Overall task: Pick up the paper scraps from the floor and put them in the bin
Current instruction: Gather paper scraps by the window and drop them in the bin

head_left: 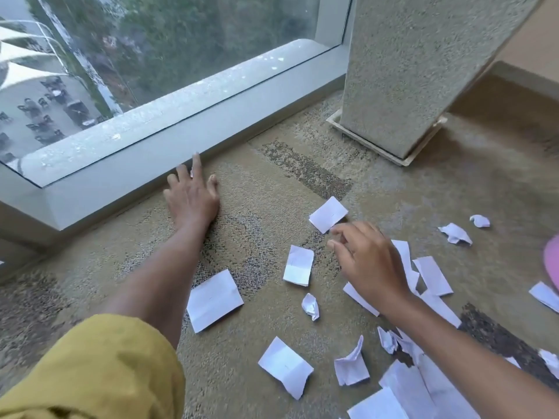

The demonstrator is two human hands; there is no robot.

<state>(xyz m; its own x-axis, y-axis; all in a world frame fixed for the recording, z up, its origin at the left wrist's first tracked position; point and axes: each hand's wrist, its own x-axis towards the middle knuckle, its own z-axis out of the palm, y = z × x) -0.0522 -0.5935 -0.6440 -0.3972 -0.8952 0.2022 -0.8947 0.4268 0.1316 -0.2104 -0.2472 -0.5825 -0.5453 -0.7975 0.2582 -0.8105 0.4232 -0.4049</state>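
White paper scraps lie scattered over the beige carpet, several flat and several crumpled. My left hand presses flat on the carpet by the window base, fingers spread, and a tiny white bit shows between two of them. My right hand hovers with loosely bent fingers just under a flat scrap and to the right of another flat scrap; it holds nothing. A larger flat scrap lies beside my left forearm. A crumpled scrap sits below my right hand. A pink edge, perhaps the bin, shows at far right.
A grey window sill base runs along the left. A rough concrete pillar stands on a wooden foot at the back right. More scraps pile up at the lower right, and crumpled ones lie at the right.
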